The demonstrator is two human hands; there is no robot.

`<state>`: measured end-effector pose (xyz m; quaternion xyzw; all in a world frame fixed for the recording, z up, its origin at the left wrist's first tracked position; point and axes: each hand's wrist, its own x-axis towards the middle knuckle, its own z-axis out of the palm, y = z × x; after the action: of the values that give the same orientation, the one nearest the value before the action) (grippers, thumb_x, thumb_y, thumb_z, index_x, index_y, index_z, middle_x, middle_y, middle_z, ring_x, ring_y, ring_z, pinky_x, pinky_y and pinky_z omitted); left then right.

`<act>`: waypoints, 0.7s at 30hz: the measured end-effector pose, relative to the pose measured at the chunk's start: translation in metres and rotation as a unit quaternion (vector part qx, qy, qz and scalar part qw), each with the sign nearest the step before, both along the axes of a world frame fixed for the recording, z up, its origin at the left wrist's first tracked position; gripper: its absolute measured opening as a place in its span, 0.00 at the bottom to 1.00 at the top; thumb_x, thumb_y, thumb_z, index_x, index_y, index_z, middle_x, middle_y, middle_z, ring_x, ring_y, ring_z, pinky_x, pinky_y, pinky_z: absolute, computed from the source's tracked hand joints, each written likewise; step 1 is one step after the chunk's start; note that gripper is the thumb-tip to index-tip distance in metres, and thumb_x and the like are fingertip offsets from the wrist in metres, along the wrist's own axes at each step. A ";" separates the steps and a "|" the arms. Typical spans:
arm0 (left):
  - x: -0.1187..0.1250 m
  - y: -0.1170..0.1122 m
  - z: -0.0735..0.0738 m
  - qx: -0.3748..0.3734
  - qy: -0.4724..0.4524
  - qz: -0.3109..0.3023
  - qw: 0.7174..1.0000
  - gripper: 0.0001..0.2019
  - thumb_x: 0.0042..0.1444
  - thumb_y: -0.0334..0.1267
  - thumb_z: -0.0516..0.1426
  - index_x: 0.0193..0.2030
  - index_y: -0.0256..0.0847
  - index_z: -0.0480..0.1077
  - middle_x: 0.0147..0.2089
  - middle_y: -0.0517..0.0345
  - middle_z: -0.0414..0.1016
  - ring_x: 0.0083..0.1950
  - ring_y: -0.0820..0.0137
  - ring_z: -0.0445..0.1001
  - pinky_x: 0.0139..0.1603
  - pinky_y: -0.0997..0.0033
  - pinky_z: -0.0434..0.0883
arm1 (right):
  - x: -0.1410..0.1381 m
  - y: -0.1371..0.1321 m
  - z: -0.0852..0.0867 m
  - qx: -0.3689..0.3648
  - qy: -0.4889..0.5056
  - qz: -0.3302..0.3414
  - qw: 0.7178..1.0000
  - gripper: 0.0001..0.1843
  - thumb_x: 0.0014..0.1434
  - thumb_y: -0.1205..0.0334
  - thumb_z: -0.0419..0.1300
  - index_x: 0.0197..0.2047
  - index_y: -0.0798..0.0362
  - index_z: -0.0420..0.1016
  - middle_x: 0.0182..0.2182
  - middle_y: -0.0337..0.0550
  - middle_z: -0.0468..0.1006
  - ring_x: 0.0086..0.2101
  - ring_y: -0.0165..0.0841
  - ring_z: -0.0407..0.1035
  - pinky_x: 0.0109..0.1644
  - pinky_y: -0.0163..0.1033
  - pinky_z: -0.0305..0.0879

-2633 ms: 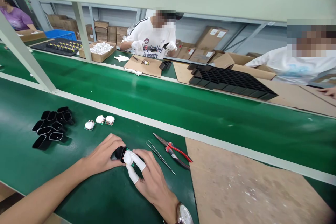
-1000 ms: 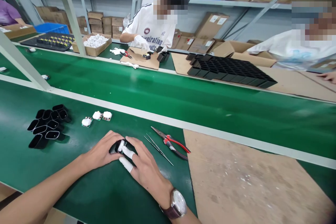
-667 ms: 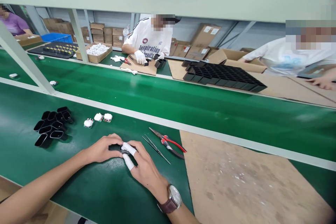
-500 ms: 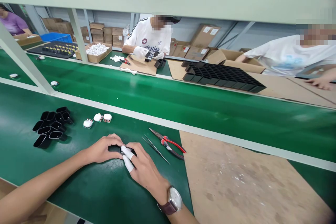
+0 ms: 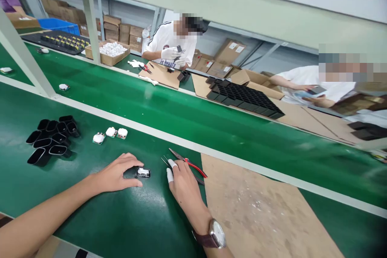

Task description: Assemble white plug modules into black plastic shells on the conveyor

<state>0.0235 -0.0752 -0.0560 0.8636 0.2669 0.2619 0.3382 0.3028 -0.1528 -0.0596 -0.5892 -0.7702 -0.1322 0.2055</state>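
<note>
My left hand rests on the green bench, thumb and fingers curved around a small black case with a white part in its opening. The thumb and fingertips lie along opposite sides of the case. My right hand, with white finger cots on two digits, is over the metal tweezers, which run between those two digits. Most of the tweezers is hidden by this hand. Red-and-black long-nose pliers lie just beyond, partly covered by it.
Several black cases stand at the left, beside three small circuit boards with white tops. A cardboard sheet lies to the right. Beyond the pale rail runs a green belt, with co-workers and rows of black cases across it.
My right hand has left the black case and moved right onto the tweezers. My left hand stays around the case. The view has tilted; the co-worker at right now holds a dark piece.
</note>
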 end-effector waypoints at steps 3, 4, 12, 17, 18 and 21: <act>0.000 -0.001 0.000 0.019 -0.032 -0.009 0.999 0.20 0.65 0.44 0.66 0.62 0.43 0.74 0.54 0.48 0.82 0.56 0.58 0.79 0.59 0.55 0.77 | -0.006 -0.012 0.006 -0.011 0.039 0.040 0.998 0.14 0.69 0.74 0.51 0.51 0.57 0.74 0.41 0.51 0.77 0.39 0.41 0.76 0.39 0.44 0.76; 0.000 -0.002 0.000 0.025 -0.042 -0.014 0.999 0.17 0.67 0.42 0.64 0.60 0.43 0.75 0.52 0.49 0.83 0.55 0.59 0.80 0.58 0.56 0.77 | -0.010 -0.018 0.010 -0.012 0.057 0.051 0.997 0.14 0.70 0.73 0.51 0.53 0.57 0.73 0.42 0.50 0.77 0.38 0.38 0.75 0.37 0.41 0.74; 0.000 -0.007 0.001 0.046 -0.035 0.015 0.998 0.13 0.65 0.48 0.66 0.46 0.41 0.76 0.41 0.55 0.81 0.42 0.65 0.79 0.46 0.65 0.75 | -0.038 -0.043 0.039 -0.003 -0.021 0.076 0.997 0.15 0.59 0.80 0.49 0.32 0.51 0.69 0.41 0.49 0.74 0.27 0.33 0.65 0.25 0.40 0.58; 0.001 -0.008 -0.001 0.058 -0.037 0.017 0.997 0.16 0.63 0.52 0.67 0.42 0.41 0.74 0.37 0.58 0.79 0.38 0.67 0.77 0.43 0.65 0.72 | -0.046 -0.039 0.043 0.001 -0.058 0.074 0.996 0.15 0.57 0.81 0.51 0.31 0.51 0.68 0.40 0.50 0.73 0.29 0.34 0.65 0.26 0.40 0.59; 0.001 -0.008 -0.001 0.060 -0.037 0.019 0.997 0.17 0.62 0.53 0.68 0.42 0.41 0.74 0.36 0.59 0.79 0.37 0.67 0.77 0.43 0.65 0.72 | -0.047 -0.038 0.043 0.003 -0.062 0.073 0.995 0.15 0.58 0.81 0.51 0.31 0.50 0.67 0.39 0.49 0.72 0.29 0.34 0.65 0.26 0.40 0.59; 0.002 -0.009 -0.003 0.068 -0.035 0.017 0.997 0.17 0.62 0.53 0.68 0.39 0.41 0.72 0.36 0.60 0.79 0.37 0.67 0.77 0.44 0.65 0.70 | -0.051 -0.038 0.043 0.005 -0.076 0.064 0.995 0.15 0.58 0.81 0.54 0.32 0.49 0.67 0.37 0.48 0.72 0.30 0.35 0.65 0.27 0.39 0.61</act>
<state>0.0253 -0.0841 -0.0587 0.8700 0.2510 0.3155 0.2836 0.2518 -0.1908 -0.0163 -0.5255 -0.8193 -0.1671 0.1573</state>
